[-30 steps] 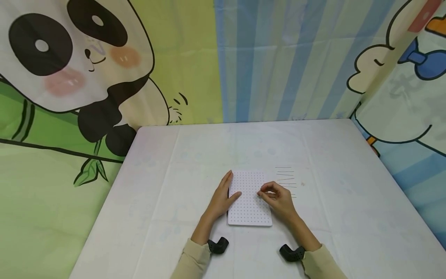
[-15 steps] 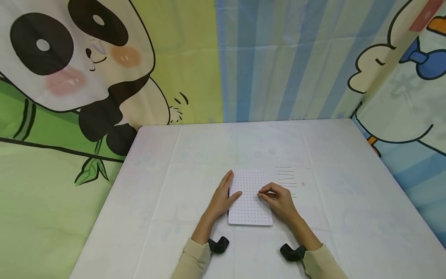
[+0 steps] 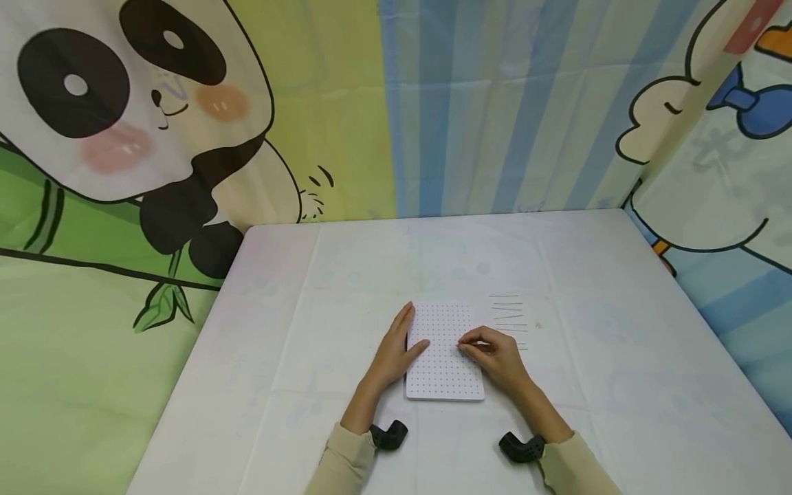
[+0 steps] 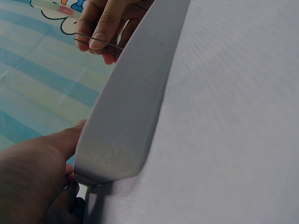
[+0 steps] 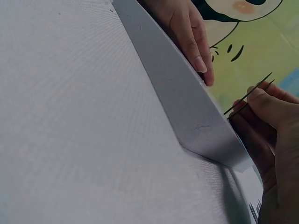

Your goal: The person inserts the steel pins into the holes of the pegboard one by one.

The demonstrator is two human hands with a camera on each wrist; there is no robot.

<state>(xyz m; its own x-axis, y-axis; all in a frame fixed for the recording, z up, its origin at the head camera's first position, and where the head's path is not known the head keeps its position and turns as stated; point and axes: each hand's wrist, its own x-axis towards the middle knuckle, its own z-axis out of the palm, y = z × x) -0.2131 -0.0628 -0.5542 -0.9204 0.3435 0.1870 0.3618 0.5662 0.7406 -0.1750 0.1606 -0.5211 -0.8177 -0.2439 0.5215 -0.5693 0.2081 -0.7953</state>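
A white board (image 3: pixel 443 352) dotted with small holes lies flat on the desk (image 3: pixel 309 330), near the person. The left hand (image 3: pixel 394 350) rests on the board's left edge with fingers straight, thumb lying across its top. The right hand (image 3: pixel 495 354) sits at the board's right edge, its fingers curled and pinching two thin dark pins (image 5: pixel 247 99) between thumb and forefinger, just above the board. More pins (image 3: pixel 509 315) lie in a loose row on the desk, just right of the board and far side of the right hand
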